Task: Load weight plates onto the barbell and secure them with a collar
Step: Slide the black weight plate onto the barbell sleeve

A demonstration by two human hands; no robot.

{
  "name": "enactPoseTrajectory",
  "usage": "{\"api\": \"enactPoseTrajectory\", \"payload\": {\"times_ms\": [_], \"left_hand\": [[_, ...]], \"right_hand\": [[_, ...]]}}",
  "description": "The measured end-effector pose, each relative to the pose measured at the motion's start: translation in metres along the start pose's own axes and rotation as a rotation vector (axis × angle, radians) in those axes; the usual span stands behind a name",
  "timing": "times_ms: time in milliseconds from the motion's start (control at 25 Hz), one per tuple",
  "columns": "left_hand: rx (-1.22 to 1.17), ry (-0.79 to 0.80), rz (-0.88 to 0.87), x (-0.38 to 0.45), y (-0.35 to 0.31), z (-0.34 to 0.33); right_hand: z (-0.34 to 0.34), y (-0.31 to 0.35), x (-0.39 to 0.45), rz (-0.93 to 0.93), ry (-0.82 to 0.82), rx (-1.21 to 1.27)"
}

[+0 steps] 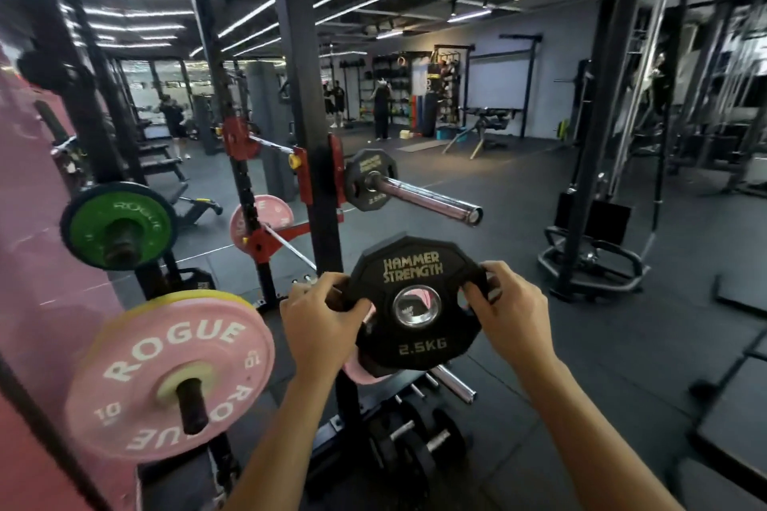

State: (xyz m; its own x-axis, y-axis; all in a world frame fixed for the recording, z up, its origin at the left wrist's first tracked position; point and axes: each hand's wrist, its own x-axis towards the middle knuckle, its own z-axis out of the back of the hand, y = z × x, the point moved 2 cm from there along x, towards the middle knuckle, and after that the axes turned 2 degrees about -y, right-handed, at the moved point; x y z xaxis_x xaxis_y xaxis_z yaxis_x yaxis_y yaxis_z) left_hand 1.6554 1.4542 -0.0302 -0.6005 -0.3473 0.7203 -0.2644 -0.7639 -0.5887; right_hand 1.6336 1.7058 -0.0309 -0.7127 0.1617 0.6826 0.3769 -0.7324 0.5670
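Spanning room: dark rubber floor (gym), rack upright ahead.

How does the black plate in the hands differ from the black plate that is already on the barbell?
The held plate is off the bar, gripped at its side openings by the left hand and right hand; the loaded plate sits on the barbell sleeve. The held plate's center hole is open; the loaded plate's is filled by the sleeve. Both are black, many-sided and marked 2.5KG.

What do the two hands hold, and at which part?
Both hold the black 2.5 kg plate: left hand at its left grip opening, right hand at its right one.
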Motion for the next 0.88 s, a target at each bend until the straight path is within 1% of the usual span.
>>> {"api": "enactPoseTrajectory", "payload": {"times_ms": [120,280,560,720,880], "left_hand": [[-0.037,0.028,-0.041,-0.004,-0.025,-0.041],[-0.083,0.065,-0.071,0.003,-0.036,-0.096],[-0.103,0.07,0.012,0.046,-0.044,-0.189],[-0.115,0.042,0.012,0.065,-0.051,-0.216],[-0.072,0.03,0.066,0.078,-0.054,-0.238]], "right_hand": [[0.023,-0.036,0.007,-0.048,-0.037,-0.028],[0.029,-0.078,0.031,-0.068,-0.068,-0.061],[0.012,-0.137,0.104,-0.084,-0.064,-0.078],[0.0,-0.157,0.139,-0.058,-0.062,-0.046],[-0.017,-0.179,0.17,-0.034,-0.021,0.007]]}}
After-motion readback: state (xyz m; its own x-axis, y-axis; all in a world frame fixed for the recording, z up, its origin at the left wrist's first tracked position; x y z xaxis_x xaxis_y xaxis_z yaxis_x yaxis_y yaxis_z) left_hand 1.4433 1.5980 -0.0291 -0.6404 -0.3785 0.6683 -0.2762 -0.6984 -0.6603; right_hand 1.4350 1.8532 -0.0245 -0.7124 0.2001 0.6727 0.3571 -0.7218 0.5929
